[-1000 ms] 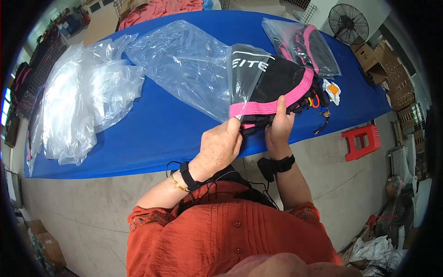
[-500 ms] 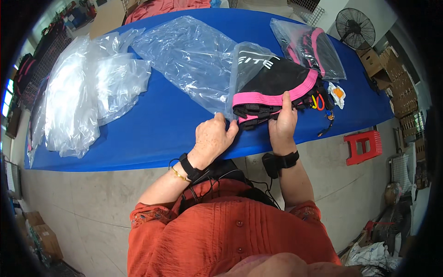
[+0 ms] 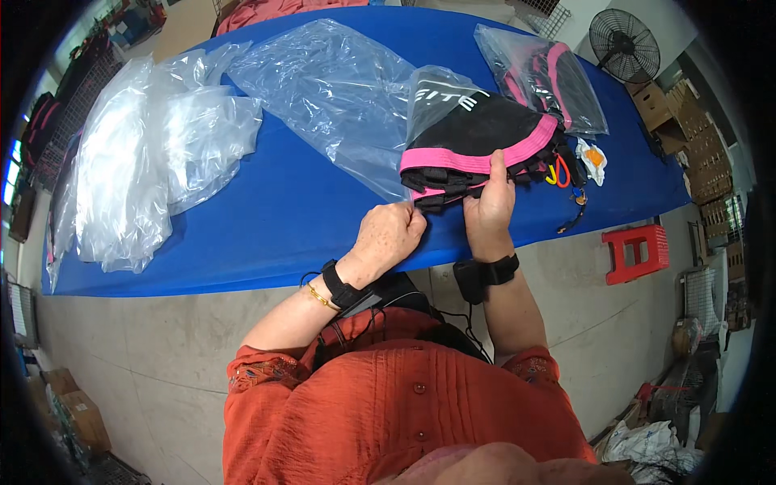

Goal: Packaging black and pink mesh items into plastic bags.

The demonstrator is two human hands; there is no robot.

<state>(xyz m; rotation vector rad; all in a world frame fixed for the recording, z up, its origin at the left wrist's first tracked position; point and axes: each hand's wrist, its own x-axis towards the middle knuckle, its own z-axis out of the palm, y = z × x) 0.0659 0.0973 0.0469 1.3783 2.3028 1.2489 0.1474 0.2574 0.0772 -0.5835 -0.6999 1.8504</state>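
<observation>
A folded black fabric piece with pink edging (image 3: 485, 137) lies on the blue-covered table, black straps or loops bunched along its near edge. Its far left part is inside a clear plastic bag (image 3: 339, 97), which spreads out to the left. My right hand (image 3: 491, 208) grips the near edge of the fabric, thumb on top of the pink band and fingers underneath. Close by on the left, my left hand (image 3: 386, 236) is closed at the bag's near edge, seemingly pinching the plastic; its fingertips are partly hidden. Red and yellow rings (image 3: 561, 172) show at the fabric's right end.
Clear plastic bags (image 3: 129, 170) are heaped on the left of the blue table (image 3: 299, 218). Another bagged black-and-pink piece (image 3: 550, 81) lies at the far right, near a small white-and-orange packet (image 3: 592, 162). A red stool (image 3: 636, 253) and a black fan (image 3: 624, 46) stand beyond the table.
The fabric's near left corner has shifted slightly away and left, and more of it now lies under the plastic. My left hand has turned, its thumb drawn in against the fingers.
</observation>
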